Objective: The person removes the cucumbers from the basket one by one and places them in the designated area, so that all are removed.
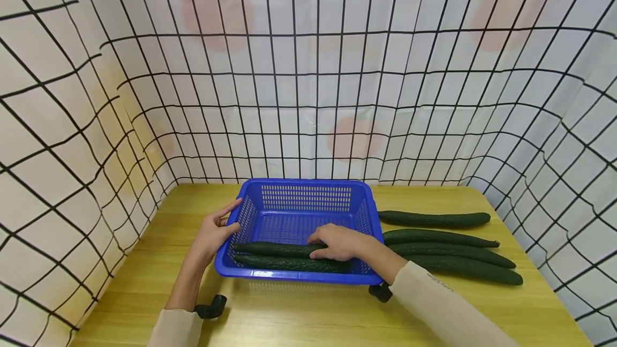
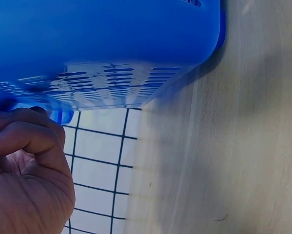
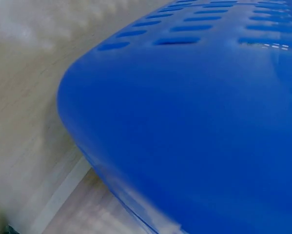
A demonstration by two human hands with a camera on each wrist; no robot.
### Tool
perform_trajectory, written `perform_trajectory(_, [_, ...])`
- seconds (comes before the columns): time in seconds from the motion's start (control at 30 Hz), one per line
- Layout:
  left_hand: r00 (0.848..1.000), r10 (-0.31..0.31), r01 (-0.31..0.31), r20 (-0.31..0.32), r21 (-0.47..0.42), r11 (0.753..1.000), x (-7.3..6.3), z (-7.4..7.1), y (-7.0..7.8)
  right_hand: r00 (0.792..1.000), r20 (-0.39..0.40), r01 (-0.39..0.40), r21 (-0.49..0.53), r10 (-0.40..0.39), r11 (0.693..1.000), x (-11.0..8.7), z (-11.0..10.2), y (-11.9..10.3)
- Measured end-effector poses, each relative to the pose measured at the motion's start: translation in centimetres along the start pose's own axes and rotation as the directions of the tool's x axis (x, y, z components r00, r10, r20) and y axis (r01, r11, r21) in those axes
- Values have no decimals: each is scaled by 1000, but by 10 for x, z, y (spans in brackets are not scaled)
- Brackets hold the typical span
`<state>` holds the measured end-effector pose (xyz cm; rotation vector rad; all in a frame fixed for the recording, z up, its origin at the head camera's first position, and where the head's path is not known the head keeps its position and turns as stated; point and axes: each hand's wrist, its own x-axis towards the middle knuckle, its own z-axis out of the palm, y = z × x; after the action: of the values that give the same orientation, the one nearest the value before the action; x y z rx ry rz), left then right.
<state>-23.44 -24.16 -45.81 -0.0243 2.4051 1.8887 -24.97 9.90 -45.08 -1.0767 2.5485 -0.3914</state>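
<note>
A blue plastic basket [image 1: 308, 277] with slotted walls stands on the wooden table, two dark green cucumbers lying side by side along its near wall. My left hand [image 1: 214, 232] grips the basket's left rim; the left wrist view shows the curled fingers [image 2: 26, 129] at the basket's outer side. Reaching in over the right wall, my right hand [image 1: 341, 242] holds the farther cucumber [image 1: 275, 249] near its right end, thumb on the near side and fingers on the far side. The nearer cucumber [image 1: 294, 264] lies against the near wall. Only the basket's corner [image 3: 175, 122] fills the right wrist view.
Right of the basket, one cucumber [image 1: 438, 219] lies alone at the back. Three more cucumbers [image 1: 463, 266] lie together in front of it. A black wire grid [image 1: 315, 106] backed by white sheeting encloses the table [image 1: 308, 320] at the back and both sides.
</note>
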Motion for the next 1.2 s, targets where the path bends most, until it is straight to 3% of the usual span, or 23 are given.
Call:
perform_trajectory(0.2, [1000,-5,5,1,-1,1000,1,0,0,1000,13,11,2,-11,1000,0,0,0])
perform_trajectory(0.37, [1000,-9,9,2,-6,1000,1,0,0,999,-20,-29,92,31,995,-2,-2,1])
perform_trajectory(0.57, [1000,-6,6,11,-16,1000,1,-1,0,992,-130,30,213,-2,977,-4,-5,2])
perform_trajectory(0.7, [1000,-2,3,21,-32,999,1,-1,-1,977,-209,86,217,-40,972,-4,-5,2])
perform_trajectory(1.0, [1000,-7,8,23,-46,999,2,-1,-1,954,-300,105,296,-12,949,-7,-8,2])
perform_trajectory(1.2, [1000,-1,2,20,-40,999,3,1,-1,937,-347,121,240,-31,963,-14,-17,-2])
